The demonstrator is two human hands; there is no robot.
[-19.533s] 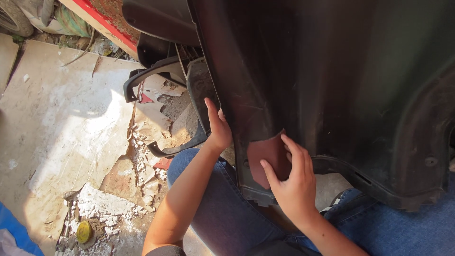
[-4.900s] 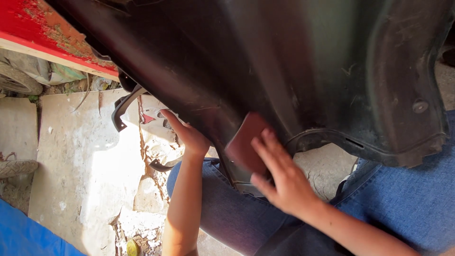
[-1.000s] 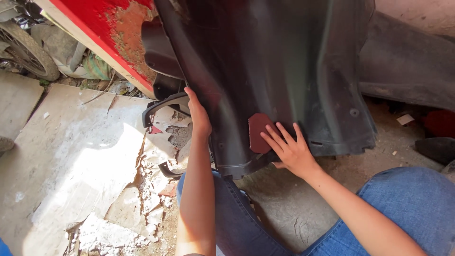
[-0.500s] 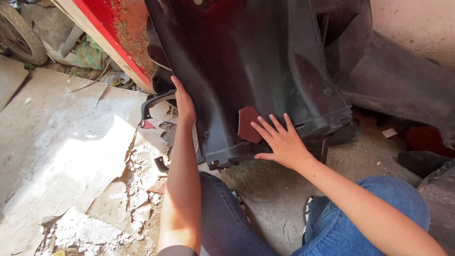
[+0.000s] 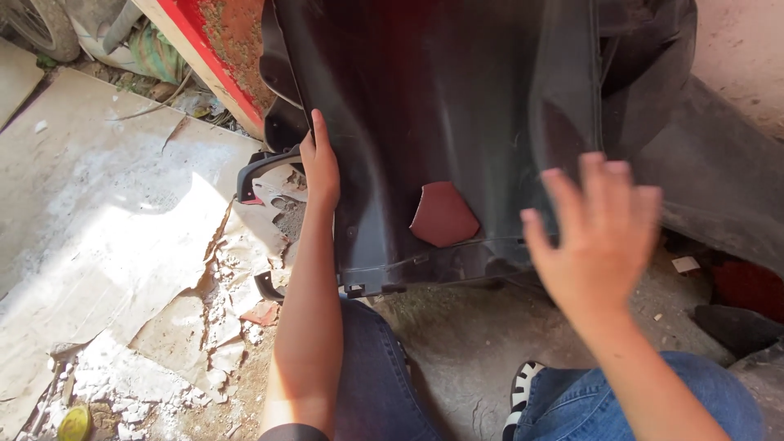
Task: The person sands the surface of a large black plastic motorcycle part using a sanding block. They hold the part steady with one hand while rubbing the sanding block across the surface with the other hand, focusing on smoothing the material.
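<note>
Broken, dusty floor [image 5: 106, 245] lies under the blue-jeaned knees. Close up, the right hand [image 5: 600, 233] floats blurry, fingers spread wide, holding nothing. To its left sits the reddish patch [image 5: 443, 215] on the big black plastic panel [image 5: 441, 114], which stands tall. Farther off, the left hand [image 5: 320, 167] lies flat along the panel's left edge, fingers straight.

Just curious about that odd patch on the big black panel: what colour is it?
The patch is reddish-brown, plain, against the black panel; the head view shows it.

Right hand [image 5: 600, 237] motion-blurred; black plastic panel [image 5: 457, 106] cut off at top edge.
</note>
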